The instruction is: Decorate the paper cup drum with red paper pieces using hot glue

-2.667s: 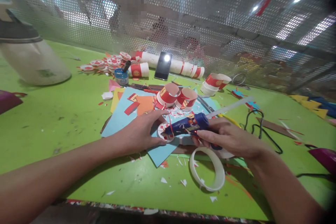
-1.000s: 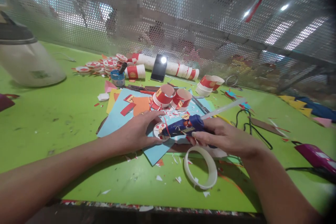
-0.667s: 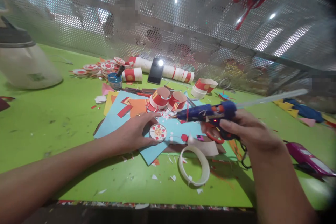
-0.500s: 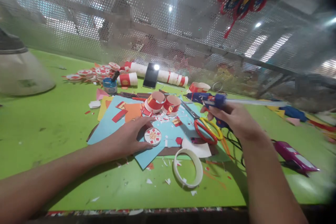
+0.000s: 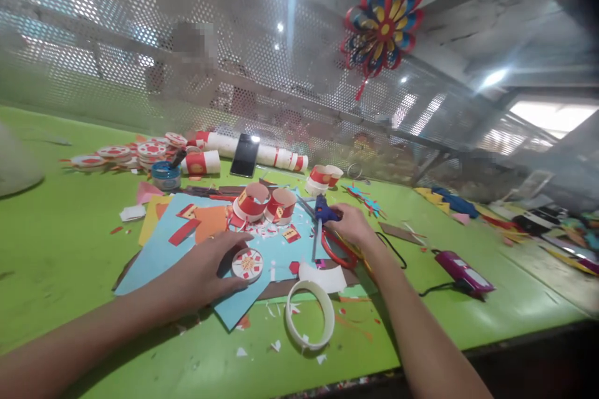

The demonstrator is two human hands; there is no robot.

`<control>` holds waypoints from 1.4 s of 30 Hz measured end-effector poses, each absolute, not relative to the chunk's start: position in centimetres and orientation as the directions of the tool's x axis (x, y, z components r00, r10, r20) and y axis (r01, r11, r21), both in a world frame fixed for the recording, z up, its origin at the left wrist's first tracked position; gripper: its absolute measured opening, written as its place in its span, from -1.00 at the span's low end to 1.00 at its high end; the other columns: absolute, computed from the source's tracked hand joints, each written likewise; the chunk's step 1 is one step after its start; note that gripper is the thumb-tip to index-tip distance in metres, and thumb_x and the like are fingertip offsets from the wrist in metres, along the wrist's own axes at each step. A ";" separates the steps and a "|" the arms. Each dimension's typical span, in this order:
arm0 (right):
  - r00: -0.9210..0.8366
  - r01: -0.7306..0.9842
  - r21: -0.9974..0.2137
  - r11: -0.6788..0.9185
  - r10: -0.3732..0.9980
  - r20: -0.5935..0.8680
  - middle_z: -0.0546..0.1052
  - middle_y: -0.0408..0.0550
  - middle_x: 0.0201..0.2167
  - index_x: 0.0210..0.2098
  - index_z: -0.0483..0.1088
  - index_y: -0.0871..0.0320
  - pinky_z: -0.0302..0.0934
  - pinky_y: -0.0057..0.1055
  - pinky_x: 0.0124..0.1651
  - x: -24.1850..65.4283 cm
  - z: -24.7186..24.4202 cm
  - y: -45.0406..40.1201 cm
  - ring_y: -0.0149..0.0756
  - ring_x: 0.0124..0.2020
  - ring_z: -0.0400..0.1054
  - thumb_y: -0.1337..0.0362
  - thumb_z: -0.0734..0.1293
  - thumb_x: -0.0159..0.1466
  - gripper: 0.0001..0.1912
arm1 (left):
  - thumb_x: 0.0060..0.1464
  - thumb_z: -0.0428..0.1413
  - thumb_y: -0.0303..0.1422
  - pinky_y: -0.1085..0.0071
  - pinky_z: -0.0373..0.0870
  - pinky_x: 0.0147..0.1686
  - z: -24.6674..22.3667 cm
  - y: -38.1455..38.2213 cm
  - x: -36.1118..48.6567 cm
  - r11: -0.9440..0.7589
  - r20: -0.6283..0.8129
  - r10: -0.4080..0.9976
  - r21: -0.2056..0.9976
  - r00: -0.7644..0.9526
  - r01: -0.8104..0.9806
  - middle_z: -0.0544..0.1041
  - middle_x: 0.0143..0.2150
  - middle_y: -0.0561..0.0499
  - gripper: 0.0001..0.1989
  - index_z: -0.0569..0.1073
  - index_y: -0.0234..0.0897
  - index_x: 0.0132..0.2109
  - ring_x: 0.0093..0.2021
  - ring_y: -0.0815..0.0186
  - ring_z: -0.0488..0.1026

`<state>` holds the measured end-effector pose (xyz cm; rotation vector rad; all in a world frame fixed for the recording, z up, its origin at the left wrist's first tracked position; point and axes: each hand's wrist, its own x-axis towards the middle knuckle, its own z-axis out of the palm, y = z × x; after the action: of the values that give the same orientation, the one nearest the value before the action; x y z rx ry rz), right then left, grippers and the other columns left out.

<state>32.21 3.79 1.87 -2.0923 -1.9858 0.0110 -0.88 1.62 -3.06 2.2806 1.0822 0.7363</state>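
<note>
My left hand (image 5: pixel 213 271) curves its thumb and fingers round the edge of a white paper disc (image 5: pixel 248 264) patterned in red, above blue paper (image 5: pixel 276 269). In my right hand (image 5: pixel 352 224) is a blue glue gun (image 5: pixel 322 211); its clear glue stick (image 5: pixel 318 238) points back toward me. The gun's nozzle is hard to make out. Scissors with red and yellow handles (image 5: pixel 337 250) lie under the right hand, partly hidden. Just beyond the disc stand two red and white paper rings (image 5: pixel 251 204). A roll of white tape (image 5: pixel 289 318) lies nearer to me.
Behind the papers are a phone (image 5: pixel 245 154), a blue-lidded jar (image 5: pixel 166 176), a long white tube (image 5: pixel 224 144) and a pile of red-patterned discs (image 5: pixel 115 153). A magenta device (image 5: pixel 463 273) with a cord lies right. Paper scraps litter the green table (image 5: pixel 187 365).
My right hand has swung the glue gun from lying sideways to pointing away from me. The left hand keeps its grasp round the disc. The whole view has turned to the right.
</note>
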 end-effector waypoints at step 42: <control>-0.599 0.794 0.126 0.594 0.801 0.001 0.50 0.15 -0.47 -0.51 0.48 0.32 -0.03 -0.27 -0.33 20.1 2.2 -1.3 -0.13 -0.34 0.30 0.48 0.31 0.18 -0.84 | -0.05 0.21 -0.23 0.11 0.35 0.00 -1.9 1.4 -0.3 -0.571 0.195 0.786 0.592 0.586 0.569 0.46 0.09 -0.23 -0.35 0.33 -0.37 0.19 0.05 -0.01 0.40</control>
<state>20.06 -1.30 2.16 -1.4292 -2.8547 -0.1812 -0.33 1.39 -1.91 2.3447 1.0806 0.6155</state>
